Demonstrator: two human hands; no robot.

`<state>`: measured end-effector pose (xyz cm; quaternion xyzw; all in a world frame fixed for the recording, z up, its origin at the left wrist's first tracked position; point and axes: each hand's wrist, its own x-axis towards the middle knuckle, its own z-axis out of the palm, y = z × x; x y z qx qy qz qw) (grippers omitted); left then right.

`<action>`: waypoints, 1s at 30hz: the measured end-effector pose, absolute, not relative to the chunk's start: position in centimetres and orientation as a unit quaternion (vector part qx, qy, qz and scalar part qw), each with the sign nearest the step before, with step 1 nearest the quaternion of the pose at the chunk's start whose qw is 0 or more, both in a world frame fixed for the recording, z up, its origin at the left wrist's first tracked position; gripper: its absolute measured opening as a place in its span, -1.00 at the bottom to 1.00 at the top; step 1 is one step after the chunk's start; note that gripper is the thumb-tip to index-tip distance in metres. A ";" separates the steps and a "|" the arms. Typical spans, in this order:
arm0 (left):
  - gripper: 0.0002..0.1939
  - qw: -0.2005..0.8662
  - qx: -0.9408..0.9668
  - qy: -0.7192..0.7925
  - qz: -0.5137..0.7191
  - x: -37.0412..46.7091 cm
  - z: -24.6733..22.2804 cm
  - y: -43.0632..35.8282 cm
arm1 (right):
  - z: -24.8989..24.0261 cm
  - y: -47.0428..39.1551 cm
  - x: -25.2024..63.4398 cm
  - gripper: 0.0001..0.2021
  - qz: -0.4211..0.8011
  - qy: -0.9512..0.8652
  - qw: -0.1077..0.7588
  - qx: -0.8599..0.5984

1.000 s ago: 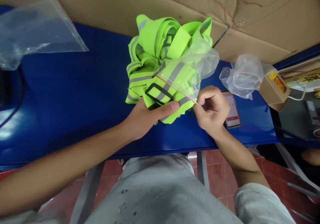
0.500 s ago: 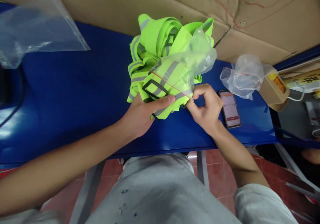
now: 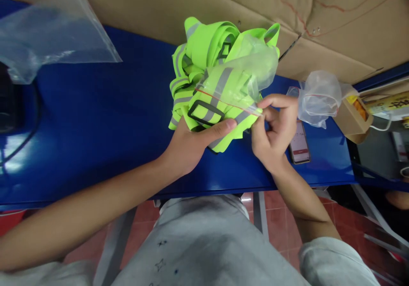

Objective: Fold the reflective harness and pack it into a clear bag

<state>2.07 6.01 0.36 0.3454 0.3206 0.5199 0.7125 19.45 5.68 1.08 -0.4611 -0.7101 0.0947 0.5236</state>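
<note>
A folded neon-yellow reflective strap (image 3: 220, 79) with grey stripes and a black buckle lies partly inside a clear zip-lock bag (image 3: 262, 62) with a red line along its mouth. My left hand (image 3: 191, 145) is closed round the near end of the strap, thumb on top and fingers hidden beneath. At the right end of the bag's mouth, my right hand (image 3: 276, 128) pinches the edge between thumb and index finger. Behind both hands is a pile of similar reflective straps (image 3: 204, 43) with black buckles.
Another clear bag (image 3: 64, 35) lies at the left of the blue table (image 3: 105, 120). To the right are a phone (image 3: 300, 143), crumpled clear bags (image 3: 321, 98) and an opened cardboard box (image 3: 354, 118). Large cardboard (image 3: 140, 9) stands along the back; a dark cable (image 3: 28, 137) lies left.
My right hand has shifted right and slightly up along with the bag's corner, now covering part of the phone. The strap end in my left hand has moved slightly right; the whole view has shifted a little.
</note>
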 end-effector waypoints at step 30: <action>-0.57 0.746 0.319 0.305 0.499 2.1 0.5 6.3 | -0.3 4.3 17.3 -0.80 -0.037 -0.621 0.581 -0.525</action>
